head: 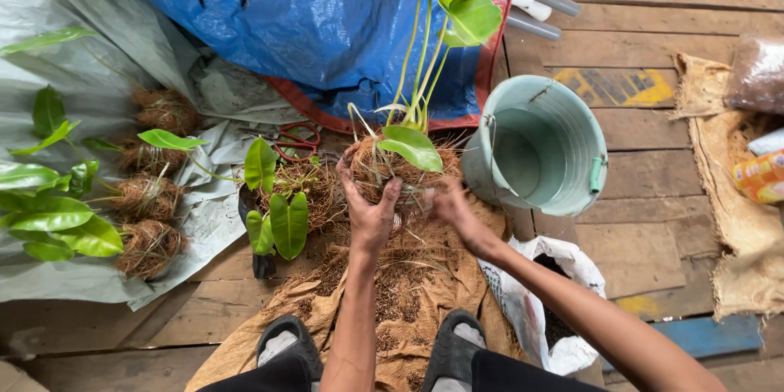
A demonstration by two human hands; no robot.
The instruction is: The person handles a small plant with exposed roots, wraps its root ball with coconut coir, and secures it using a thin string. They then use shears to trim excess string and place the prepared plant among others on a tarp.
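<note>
Below us, black sandals (286,343) sit half cut off on burlap (408,294), while our left hand (369,211) and right hand (452,206) curl tight around a fibre-wrapped plant ball (392,167), its underside hidden, beside a pale bucket (572,114) and red scissors (298,140).
</note>
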